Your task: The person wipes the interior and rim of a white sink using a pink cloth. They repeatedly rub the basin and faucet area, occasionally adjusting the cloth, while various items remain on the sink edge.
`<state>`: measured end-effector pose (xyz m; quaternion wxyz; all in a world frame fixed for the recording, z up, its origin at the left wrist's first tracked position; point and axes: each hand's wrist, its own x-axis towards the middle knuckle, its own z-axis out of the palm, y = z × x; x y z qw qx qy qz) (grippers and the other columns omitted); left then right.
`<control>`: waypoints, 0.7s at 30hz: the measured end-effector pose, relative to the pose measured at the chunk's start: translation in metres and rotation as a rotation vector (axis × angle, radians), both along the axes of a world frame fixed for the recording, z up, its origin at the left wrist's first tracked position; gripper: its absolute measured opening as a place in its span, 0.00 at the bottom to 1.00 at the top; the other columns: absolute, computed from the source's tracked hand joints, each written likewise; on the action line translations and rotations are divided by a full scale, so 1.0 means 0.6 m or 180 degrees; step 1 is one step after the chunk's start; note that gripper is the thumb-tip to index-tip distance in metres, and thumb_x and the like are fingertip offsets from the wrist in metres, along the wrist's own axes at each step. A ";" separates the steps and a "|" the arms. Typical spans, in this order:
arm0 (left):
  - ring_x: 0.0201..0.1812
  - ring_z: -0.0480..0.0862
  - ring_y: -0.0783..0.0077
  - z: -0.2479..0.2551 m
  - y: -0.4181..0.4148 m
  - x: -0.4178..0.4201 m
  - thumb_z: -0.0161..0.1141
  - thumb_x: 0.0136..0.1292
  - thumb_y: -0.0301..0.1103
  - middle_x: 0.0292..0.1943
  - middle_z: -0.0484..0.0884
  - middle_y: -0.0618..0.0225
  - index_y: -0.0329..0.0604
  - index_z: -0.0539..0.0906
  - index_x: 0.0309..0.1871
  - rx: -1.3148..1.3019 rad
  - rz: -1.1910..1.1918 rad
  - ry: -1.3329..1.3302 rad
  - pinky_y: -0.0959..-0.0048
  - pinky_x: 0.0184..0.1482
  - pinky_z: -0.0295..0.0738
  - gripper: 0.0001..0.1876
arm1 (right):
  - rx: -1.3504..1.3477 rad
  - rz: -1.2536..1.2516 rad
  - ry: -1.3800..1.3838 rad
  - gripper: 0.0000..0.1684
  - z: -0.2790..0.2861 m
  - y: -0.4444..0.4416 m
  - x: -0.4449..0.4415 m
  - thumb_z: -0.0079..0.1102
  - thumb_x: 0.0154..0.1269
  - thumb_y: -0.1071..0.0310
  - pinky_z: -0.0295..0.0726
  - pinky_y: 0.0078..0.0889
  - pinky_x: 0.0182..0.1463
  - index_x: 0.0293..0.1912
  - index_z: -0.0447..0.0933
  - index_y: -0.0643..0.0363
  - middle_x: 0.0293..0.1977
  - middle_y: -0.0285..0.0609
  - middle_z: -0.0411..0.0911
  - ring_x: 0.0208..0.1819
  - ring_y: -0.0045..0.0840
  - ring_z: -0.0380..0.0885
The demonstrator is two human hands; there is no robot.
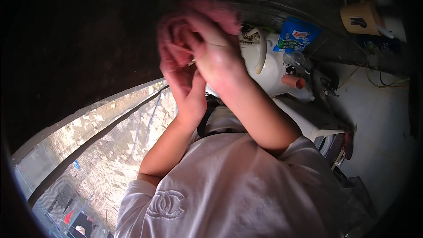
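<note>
A reddish-pink cloth [216,11] is bunched up in front of my chest, blurred by motion. My right hand [218,53] grips it from the near side, with the fingers curled into its folds. Lower and to the left, my left hand [190,96] holds the same cloth, its thumb pointing up and its fingers partly hidden behind the fabric. The two hands are close together, near a small pale edge whose source I cannot make out.
Right of the hands is a white basin [274,79] with a curved pale spout [261,53]. Around it are a blue packet [294,36], a clear cup [292,58] and an orange cup [292,81]. A tan mug [360,18] is farther right. A mesh window screen [109,158] lies left.
</note>
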<state>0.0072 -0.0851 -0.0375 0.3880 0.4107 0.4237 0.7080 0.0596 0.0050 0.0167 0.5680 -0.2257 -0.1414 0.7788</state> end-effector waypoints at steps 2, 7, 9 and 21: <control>0.75 0.66 0.61 0.020 0.015 -0.003 0.55 0.70 0.21 0.77 0.59 0.54 0.43 0.42 0.84 -0.0091 0.0179 0.0307 0.59 0.78 0.58 0.45 | -0.0448 -0.0034 -0.0019 0.13 0.032 -0.003 -0.014 0.64 0.72 0.79 0.84 0.30 0.50 0.53 0.82 0.56 0.48 0.37 0.84 0.47 0.23 0.83; 0.72 0.70 0.60 -0.007 -0.015 0.007 0.53 0.67 0.20 0.79 0.57 0.54 0.46 0.39 0.85 -0.0308 -0.0316 -0.0071 0.57 0.68 0.73 0.48 | 0.0125 0.0075 0.0071 0.10 -0.006 0.011 0.049 0.62 0.75 0.77 0.83 0.27 0.43 0.53 0.81 0.59 0.43 0.38 0.83 0.40 0.23 0.82; 0.70 0.72 0.61 -0.019 -0.020 0.009 0.52 0.69 0.19 0.77 0.61 0.54 0.45 0.43 0.85 -0.0314 -0.0340 0.0147 0.60 0.65 0.76 0.45 | 0.0183 0.0036 -0.0176 0.06 -0.017 0.019 0.110 0.64 0.74 0.75 0.84 0.27 0.42 0.49 0.82 0.59 0.42 0.38 0.83 0.37 0.22 0.82; 0.50 0.77 0.64 0.024 -0.020 -0.036 0.52 0.69 0.21 0.56 0.73 0.50 0.38 0.70 0.46 0.0821 0.0780 0.1198 0.64 0.59 0.74 0.05 | -0.0237 -0.0248 -0.0170 0.07 0.032 -0.004 0.006 0.61 0.76 0.73 0.82 0.28 0.46 0.50 0.82 0.56 0.41 0.37 0.84 0.39 0.21 0.82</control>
